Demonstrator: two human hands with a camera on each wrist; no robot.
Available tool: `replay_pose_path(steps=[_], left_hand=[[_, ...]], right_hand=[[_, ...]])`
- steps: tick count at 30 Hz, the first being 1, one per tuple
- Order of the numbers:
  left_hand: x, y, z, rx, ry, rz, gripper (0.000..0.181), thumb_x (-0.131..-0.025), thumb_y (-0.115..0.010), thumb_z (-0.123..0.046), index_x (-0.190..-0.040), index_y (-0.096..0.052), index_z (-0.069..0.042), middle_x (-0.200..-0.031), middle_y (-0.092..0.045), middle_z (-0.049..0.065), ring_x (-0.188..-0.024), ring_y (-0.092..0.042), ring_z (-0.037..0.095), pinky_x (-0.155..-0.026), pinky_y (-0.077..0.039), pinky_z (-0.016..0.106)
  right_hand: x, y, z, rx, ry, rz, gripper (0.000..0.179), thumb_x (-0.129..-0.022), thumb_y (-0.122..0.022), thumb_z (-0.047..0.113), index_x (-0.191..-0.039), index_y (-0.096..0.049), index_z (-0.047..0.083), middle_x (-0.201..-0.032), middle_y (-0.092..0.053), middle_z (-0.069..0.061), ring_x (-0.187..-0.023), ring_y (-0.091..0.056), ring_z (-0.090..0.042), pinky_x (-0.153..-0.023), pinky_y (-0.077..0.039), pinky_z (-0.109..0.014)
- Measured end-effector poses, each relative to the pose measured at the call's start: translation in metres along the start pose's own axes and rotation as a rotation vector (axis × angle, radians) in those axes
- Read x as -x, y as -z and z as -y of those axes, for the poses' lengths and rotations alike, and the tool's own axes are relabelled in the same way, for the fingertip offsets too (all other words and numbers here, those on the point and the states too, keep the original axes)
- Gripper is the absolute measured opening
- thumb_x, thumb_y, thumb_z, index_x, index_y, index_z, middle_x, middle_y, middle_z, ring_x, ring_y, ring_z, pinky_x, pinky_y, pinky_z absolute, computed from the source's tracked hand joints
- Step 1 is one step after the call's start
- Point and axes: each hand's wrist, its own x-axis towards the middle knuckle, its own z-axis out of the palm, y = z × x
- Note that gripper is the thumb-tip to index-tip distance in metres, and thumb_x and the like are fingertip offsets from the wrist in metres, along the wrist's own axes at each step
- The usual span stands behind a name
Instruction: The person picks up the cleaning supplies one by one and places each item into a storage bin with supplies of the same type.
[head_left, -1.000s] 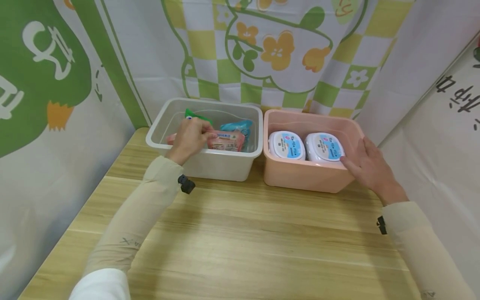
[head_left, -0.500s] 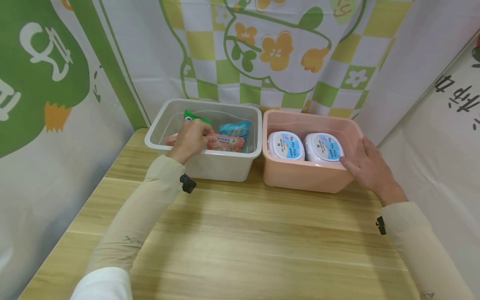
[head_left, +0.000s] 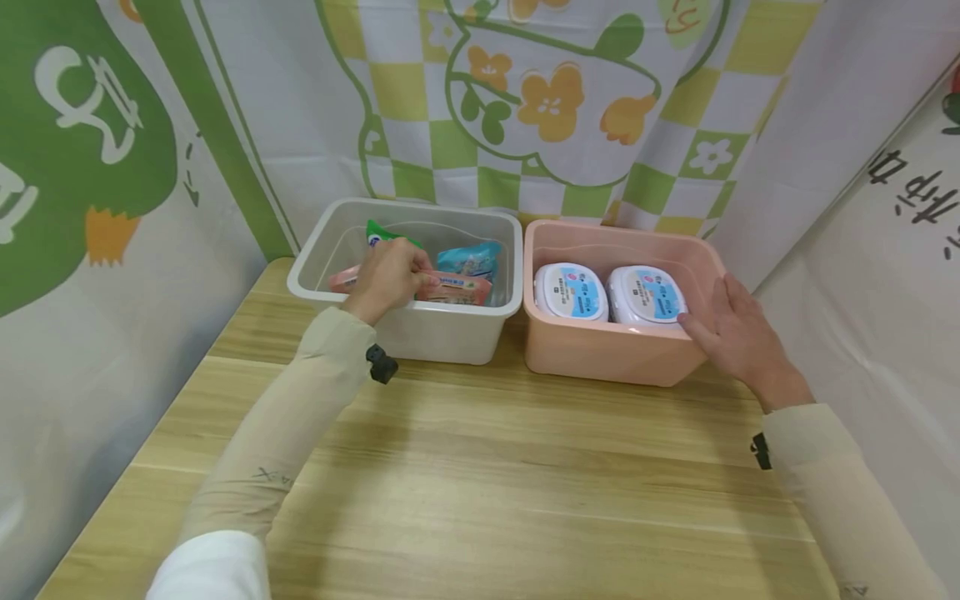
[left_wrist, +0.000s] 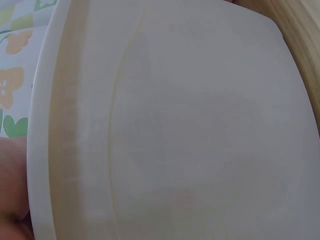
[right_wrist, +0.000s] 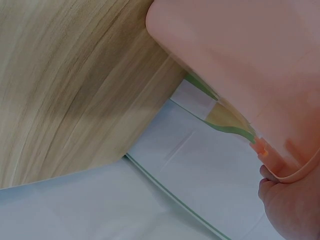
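My left hand (head_left: 388, 279) reaches over the front rim into the whitish-grey bin (head_left: 427, 333). Thumb and fingers pinch a pink plastic packet (head_left: 453, 288) low in that bin. More pink wrapping (head_left: 343, 280) shows left of the hand. Behind lie a green packet (head_left: 378, 231) and a light-blue packet (head_left: 471, 260), partly covered. My right hand (head_left: 738, 333) rests over the right front corner of the pink bin (head_left: 600, 350), fingers fairly straight. Its fingertips (right_wrist: 267, 176) touch the rim in the right wrist view. The left wrist view shows mainly the whitish-grey bin's outer wall (left_wrist: 200, 110).
Two white tubs with blue labels, a left tub (head_left: 572, 292) and a right tub (head_left: 648, 295), stand side by side in the pink bin. Both bins stand on a wooden table (head_left: 487, 483) against a patterned curtain (head_left: 420, 92). White cloth walls (head_left: 862, 275) close off the sides.
The pink packet has tipped down from a raised, face-on position to lie flatter in the whitish-grey bin, with my left hand still on it. My right hand stays on the pink bin.
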Motion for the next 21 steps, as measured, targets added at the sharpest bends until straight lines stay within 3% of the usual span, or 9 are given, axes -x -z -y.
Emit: replay_pose_path(steps=[3,12,21], left_hand=[[-0.0007,-0.0005,-0.0014,-0.007,0.006,0.005,0.012,-0.094,-0.081,-0.019,-0.089,-0.083,-0.009,-0.088,-0.081,0.011,-0.077,-0.070,0.027,-0.072,-0.055,0.042],[-0.0022,-0.0044,-0.0028,0.031,0.003,0.014,0.012,-0.094,-0.081,-0.017,-0.085,-0.083,-0.008,-0.081,-0.080,0.011,-0.060,-0.061,0.019,-0.054,-0.041,0.029],[-0.0023,0.0024,-0.0016,0.016,0.042,0.087,0.015,-0.095,-0.081,-0.018,-0.084,-0.082,-0.007,-0.089,-0.080,0.011,-0.078,-0.059,0.024,-0.072,-0.045,0.036]], right_hand=[[0.0002,-0.0006,-0.0003,-0.001,0.006,-0.008,0.101,-0.107,-0.032,0.064,-0.162,0.015,-0.007,-0.171,0.016,-0.035,-0.158,0.003,-0.060,-0.123,-0.010,-0.078],[-0.0004,-0.0033,-0.0009,-0.012,0.001,-0.013,0.103,-0.106,-0.033,0.066,-0.162,0.017,-0.004,-0.172,0.016,-0.032,-0.158,0.002,-0.060,-0.122,-0.010,-0.080],[-0.0013,-0.0035,-0.0027,-0.015,0.001,-0.008,0.102,-0.107,-0.032,0.066,-0.162,0.018,-0.003,-0.172,0.019,-0.031,-0.158,0.003,-0.060,-0.121,-0.009,-0.081]])
